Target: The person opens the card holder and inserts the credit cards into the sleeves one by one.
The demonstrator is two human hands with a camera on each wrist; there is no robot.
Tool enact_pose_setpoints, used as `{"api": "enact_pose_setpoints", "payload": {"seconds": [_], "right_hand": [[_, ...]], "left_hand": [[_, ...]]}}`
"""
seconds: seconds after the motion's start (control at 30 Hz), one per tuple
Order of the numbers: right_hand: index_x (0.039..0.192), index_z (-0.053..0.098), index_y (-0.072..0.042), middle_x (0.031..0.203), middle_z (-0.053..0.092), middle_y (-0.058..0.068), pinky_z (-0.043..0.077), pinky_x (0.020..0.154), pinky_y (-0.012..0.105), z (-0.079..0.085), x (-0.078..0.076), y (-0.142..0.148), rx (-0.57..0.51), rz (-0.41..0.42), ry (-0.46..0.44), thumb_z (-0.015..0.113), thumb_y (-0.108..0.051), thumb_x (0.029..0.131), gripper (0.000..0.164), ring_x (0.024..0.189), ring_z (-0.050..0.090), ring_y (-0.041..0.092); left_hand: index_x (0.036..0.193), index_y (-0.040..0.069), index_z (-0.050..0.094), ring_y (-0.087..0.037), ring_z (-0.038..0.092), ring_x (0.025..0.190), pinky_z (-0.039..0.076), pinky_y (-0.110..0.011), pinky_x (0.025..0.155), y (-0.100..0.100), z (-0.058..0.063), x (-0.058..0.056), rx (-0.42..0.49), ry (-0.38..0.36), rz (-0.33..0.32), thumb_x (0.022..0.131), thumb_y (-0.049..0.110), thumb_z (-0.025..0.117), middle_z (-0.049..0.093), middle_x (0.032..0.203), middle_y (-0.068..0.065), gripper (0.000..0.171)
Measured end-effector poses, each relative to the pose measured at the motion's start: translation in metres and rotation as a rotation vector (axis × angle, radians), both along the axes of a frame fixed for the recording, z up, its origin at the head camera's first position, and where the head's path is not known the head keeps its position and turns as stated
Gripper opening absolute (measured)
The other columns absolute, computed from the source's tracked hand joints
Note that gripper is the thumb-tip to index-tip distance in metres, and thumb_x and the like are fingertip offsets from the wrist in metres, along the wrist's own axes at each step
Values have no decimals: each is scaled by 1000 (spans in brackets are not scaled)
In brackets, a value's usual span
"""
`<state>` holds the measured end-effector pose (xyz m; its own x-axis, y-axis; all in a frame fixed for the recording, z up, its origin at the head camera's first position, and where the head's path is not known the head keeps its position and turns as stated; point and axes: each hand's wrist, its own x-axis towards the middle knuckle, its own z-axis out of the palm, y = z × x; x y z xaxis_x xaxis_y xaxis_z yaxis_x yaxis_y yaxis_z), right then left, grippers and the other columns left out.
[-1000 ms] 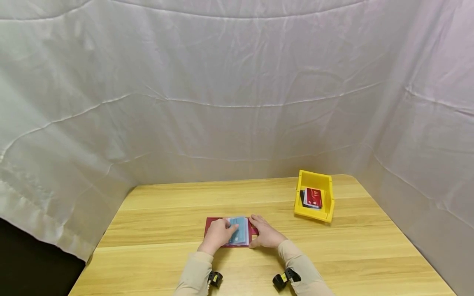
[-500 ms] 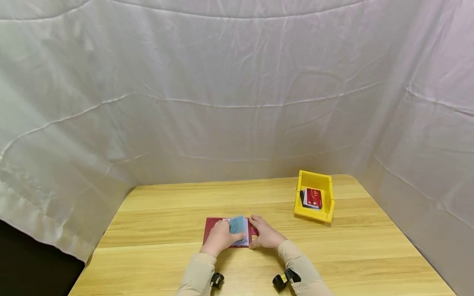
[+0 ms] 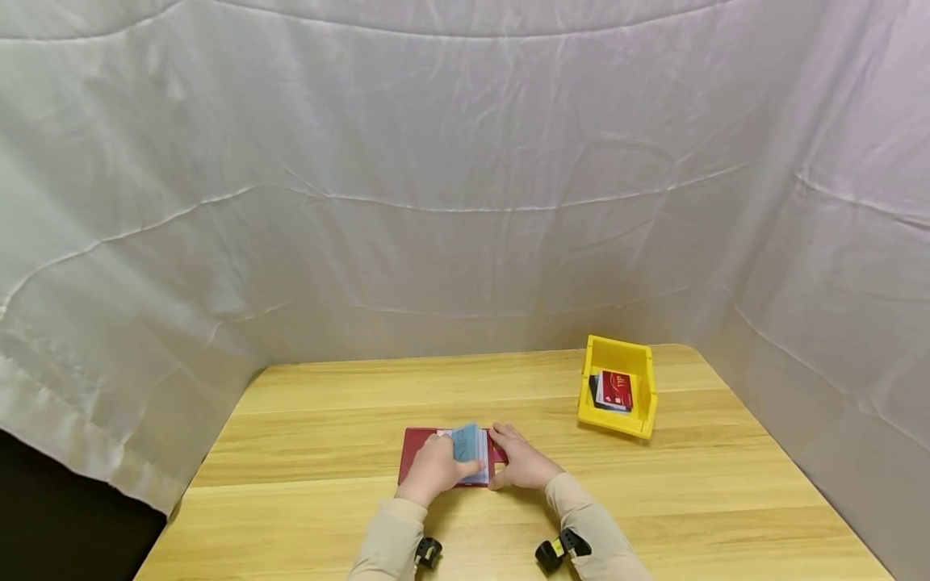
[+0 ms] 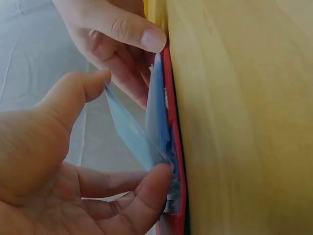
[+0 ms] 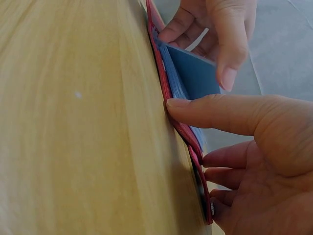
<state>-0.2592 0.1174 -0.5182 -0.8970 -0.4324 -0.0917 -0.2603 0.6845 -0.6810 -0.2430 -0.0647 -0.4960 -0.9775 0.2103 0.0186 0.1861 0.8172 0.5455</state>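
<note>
Fingers (image 4: 149, 193) of the left hand (image 3: 433, 468) pinch a blue card (image 3: 467, 443) half-lifted from the red card holder (image 3: 414, 445); right hand (image 3: 521, 461) presses it flat, more cards remain.

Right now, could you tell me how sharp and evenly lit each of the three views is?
Head view: even, soft light, sharp throughout, though the red card holder is small. Left wrist view: the near left hand is soft, the blue sleeve sharper, the table bright. Right wrist view: the tabletop grain is smeared and the right hand slightly soft.
</note>
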Motion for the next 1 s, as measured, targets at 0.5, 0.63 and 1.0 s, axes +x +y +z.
{"api": "enact_pose_setpoints", "payload": {"seconds": [0.5, 0.63, 1.0], "right_hand": [[137, 29, 4, 147, 21, 19, 15, 110, 54, 0, 1, 0, -7, -6, 11, 77, -18, 62, 92, 137, 11, 37], [137, 29, 4, 147, 22, 19, 16, 110, 54, -1, 0, 0, -1, 1, 22, 77, -18, 63, 91, 137, 12, 38], [138, 29, 3, 147, 21, 19, 16, 110, 54, -2, 0, 0, 0, 1, 12, 77, -19, 63, 92, 137, 11, 37]], "left_hand": [[118, -16, 45, -25, 65, 77, 56, -38, 71, -61, 11, -18, 682, -538, -183, 79, 7, 62, 61, 101, -24, 49], [112, -16, 47, -22, 64, 73, 57, -37, 68, -76, 10, -19, 680, -533, -159, 76, -2, 60, 62, 92, -22, 41], [88, -6, 50, -14, 57, 53, 55, -30, 53, -90, 1, -15, 509, -533, -31, 75, -1, 64, 58, 66, -8, 20]]}}
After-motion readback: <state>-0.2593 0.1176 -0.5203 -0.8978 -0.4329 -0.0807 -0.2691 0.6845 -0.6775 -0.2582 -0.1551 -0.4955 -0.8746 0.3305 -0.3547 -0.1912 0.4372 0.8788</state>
